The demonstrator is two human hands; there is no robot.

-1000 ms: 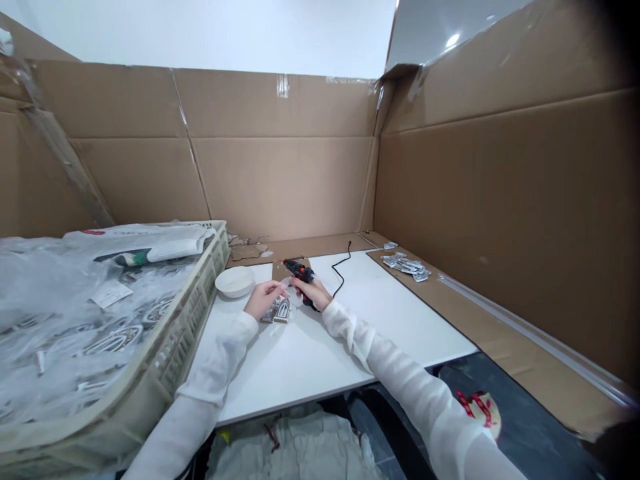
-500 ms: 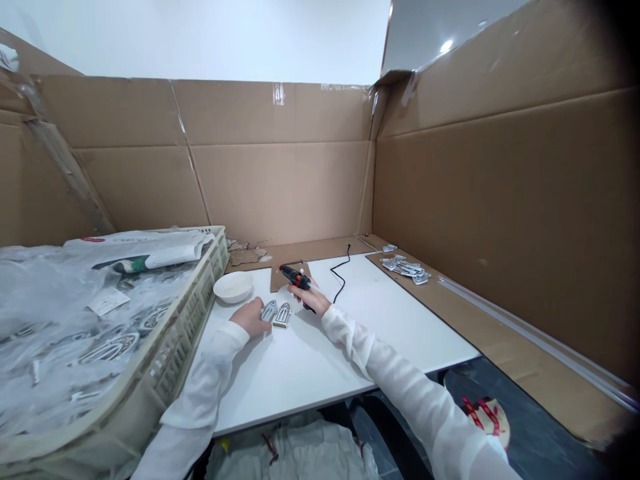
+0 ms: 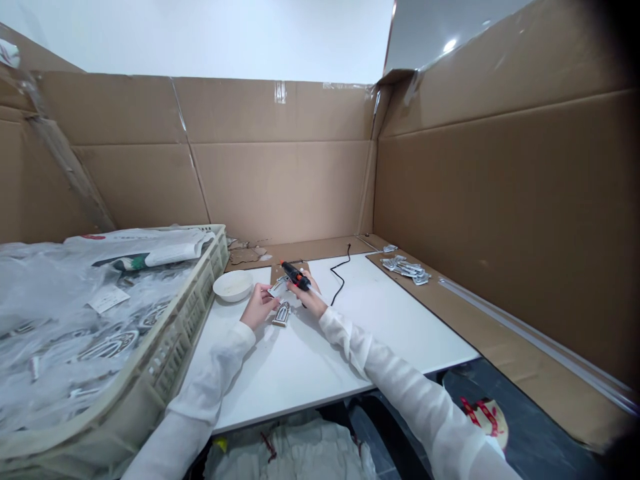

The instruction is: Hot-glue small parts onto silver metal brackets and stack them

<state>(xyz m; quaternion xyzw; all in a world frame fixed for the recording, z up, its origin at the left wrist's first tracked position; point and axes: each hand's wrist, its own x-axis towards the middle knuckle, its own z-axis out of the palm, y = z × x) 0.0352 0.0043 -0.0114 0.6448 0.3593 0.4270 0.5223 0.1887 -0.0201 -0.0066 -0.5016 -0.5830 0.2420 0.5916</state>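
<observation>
My right hand (image 3: 309, 298) grips a black and orange glue gun (image 3: 295, 275), its nozzle pointing left toward a small silver arch-shaped piece (image 3: 277, 287) that my left hand (image 3: 259, 305) pinches and holds lifted off the table. A second silver arch-shaped piece (image 3: 283, 313) lies flat on the white table (image 3: 320, 353) just below both hands. The gun's black cord (image 3: 341, 267) trails back across the table. Both arms wear white sleeves.
A small white bowl (image 3: 233, 285) sits left of the hands. A beige plastic crate (image 3: 165, 353) full of bagged pieces fills the left side. Several silver pieces (image 3: 407, 267) lie on cardboard at the right. Cardboard walls (image 3: 280, 180) enclose the workspace.
My left hand picked one silver piece up off the table and raised it to the glue gun's nozzle. The other piece stays where it lay.
</observation>
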